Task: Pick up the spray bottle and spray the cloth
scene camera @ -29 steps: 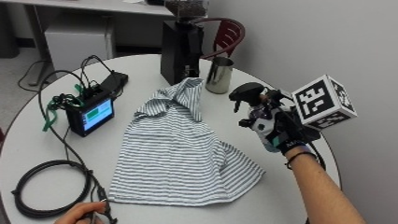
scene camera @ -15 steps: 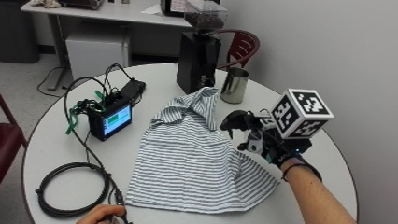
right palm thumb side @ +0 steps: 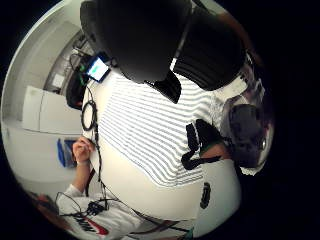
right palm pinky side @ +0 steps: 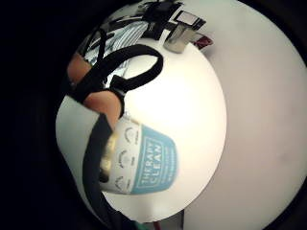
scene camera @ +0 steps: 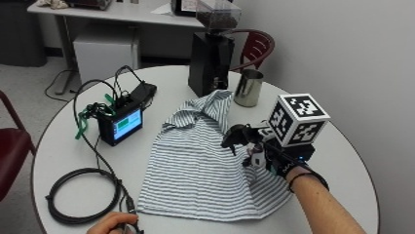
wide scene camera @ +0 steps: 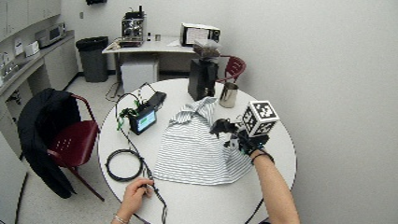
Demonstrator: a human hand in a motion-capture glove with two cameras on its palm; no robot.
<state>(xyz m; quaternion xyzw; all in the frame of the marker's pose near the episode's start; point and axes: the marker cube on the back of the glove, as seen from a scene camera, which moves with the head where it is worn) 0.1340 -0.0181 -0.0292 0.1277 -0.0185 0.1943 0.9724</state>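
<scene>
My gloved right hand [scene camera: 277, 158] grips a spray bottle [scene camera: 235, 136] just above the right part of the striped cloth [scene camera: 198, 168], its black spray head pointing left over the fabric. The cloth lies spread on the round white table [scene camera: 58, 161], with its collar toward the far side. In the little finger side palm view the bottle's white and blue label [right palm pinky side: 149, 165] lies close against the palm, with my fingers [right palm pinky side: 101, 103] curled beside it. In the thumb side palm view the black spray head [right palm thumb side: 145, 40] hangs over the striped cloth [right palm thumb side: 145, 135]. The wide view shows my hand [wide scene camera: 247, 140] at the cloth's [wide scene camera: 189, 151] right edge.
A black grinder [scene camera: 211, 61] and a metal cup [scene camera: 248, 87] stand at the far side, behind the cloth. A small screen device [scene camera: 121, 124] with cables sits left, with a coiled cable [scene camera: 81, 195] in front. A bare left hand [scene camera: 113, 224] rests at the near edge.
The outside camera has shifted. My hand with the bottle has come lower and further left, from beside the cloth's right edge to over it.
</scene>
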